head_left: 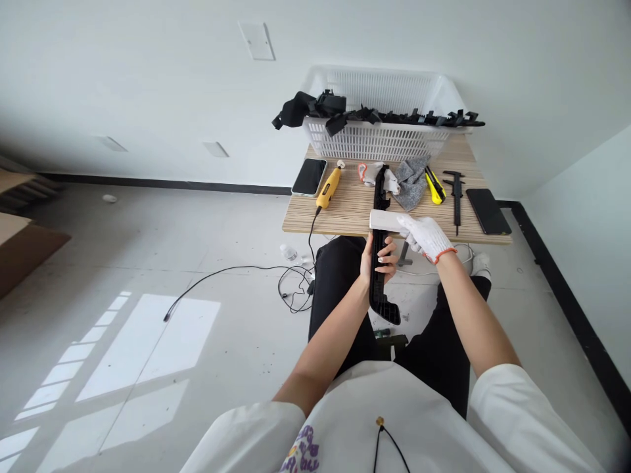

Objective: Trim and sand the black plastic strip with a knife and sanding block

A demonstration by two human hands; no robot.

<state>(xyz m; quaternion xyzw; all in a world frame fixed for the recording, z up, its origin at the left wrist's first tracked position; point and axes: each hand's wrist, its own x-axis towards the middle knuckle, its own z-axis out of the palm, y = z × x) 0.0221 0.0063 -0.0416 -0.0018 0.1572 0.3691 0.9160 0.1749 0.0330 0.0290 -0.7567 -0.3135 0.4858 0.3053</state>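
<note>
My bare left hand [387, 259] is wrapped round the lower half of a long black plastic part [379, 282], thumb side on one edge and fingers curled over the other. My gloved right hand [426, 236] pinches one end of a pale flat block [386, 221], which lies crosswise over the part near the table's front edge. Risks, as I judge them: the left grip sits well below the block, so a hard push there could twist the part or make it skid sideways; the block could slide off the narrow body and catch the small tabs; and my left fingertips (no glove on that side) are just beneath the block, so a slip toward me would hit them. The upper end lies close to the white-and-orange glove [371, 173] and grey cloth [412, 182], which could snag it. Orientation: long axis runs away from me, nearly straight, upper end over the wooden table [348, 220] pointing at the white basket [379, 141], wider bent end hanging between my knees, its foot turned to my right.
</note>
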